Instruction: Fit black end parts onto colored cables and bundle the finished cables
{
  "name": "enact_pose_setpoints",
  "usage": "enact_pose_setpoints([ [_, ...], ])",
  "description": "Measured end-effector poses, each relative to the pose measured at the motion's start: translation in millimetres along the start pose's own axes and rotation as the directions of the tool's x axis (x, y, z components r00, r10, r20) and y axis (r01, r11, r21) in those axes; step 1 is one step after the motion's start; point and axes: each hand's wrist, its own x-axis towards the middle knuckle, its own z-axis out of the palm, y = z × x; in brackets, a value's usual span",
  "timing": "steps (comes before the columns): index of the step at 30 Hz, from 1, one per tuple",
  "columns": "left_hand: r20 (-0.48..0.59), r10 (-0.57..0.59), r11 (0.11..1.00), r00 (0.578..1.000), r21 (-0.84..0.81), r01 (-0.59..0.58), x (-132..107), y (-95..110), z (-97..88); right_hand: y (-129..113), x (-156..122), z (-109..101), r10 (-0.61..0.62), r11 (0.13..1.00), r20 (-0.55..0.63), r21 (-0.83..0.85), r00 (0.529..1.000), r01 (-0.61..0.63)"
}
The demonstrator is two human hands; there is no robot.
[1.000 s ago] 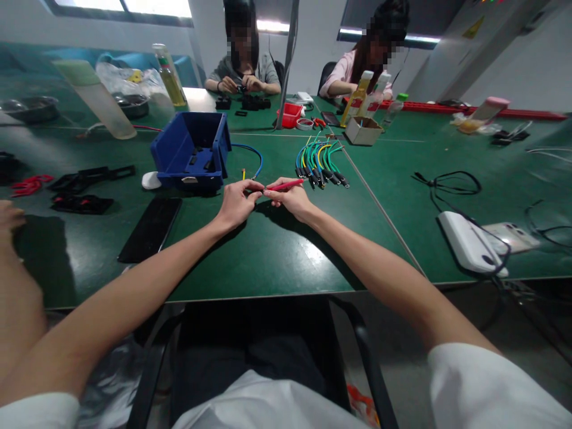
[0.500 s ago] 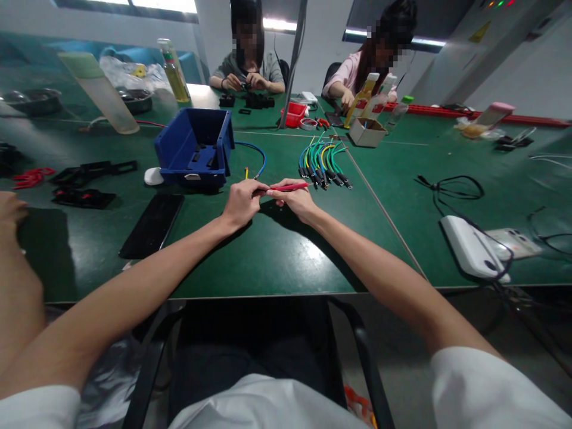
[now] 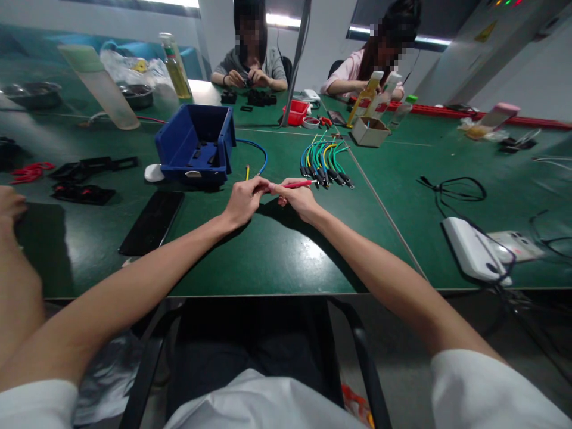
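Fingertips of my left hand (image 3: pixel 241 201) are pinched together, with a blue wire (image 3: pixel 264 152) and a short yellow wire end (image 3: pixel 247 171) coming out behind them. Meeting it at the fingertips, my right hand (image 3: pixel 301 201) is closed on a slim red pen-like tool (image 3: pixel 298 185), whose tip points right. The point where both hands meet is hidden by the fingers. Just beyond my right hand lies a bundle of green, blue and yellow wires (image 3: pixel 328 156) with black ends. Left of the blue wire stands a blue bin (image 3: pixel 193 175) with small black pieces inside.
A black phone (image 3: pixel 152 223) lies near my left forearm, with black parts (image 3: pixel 83 193) farther left. A white power bank (image 3: pixel 473 247) with a black cable is at right. Bottles, a small box (image 3: pixel 370 132) and two people are across the table. Another person's arm (image 3: pixel 18 256) is at far left.
The red tool's tip has shifted slightly right and up. Both hands stay together in nearly the same place. Across the table, the right-hand person's hand has drawn back.
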Motion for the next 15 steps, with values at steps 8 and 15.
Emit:
enact_pose_setpoints([
  [8,0.068,-0.031,0.999,0.997,-0.018,0.033,0.4,6.6,0.1,1.4,1.9,3.2,-0.003,0.996,-0.087,0.088,0.996,0.01],
  [15,0.027,-0.021,0.999,0.999,-0.027,0.022,-0.7,3.5,0.9,0.3,4.0,2.8,0.028,0.995,-0.069,0.099,0.997,-0.021],
])
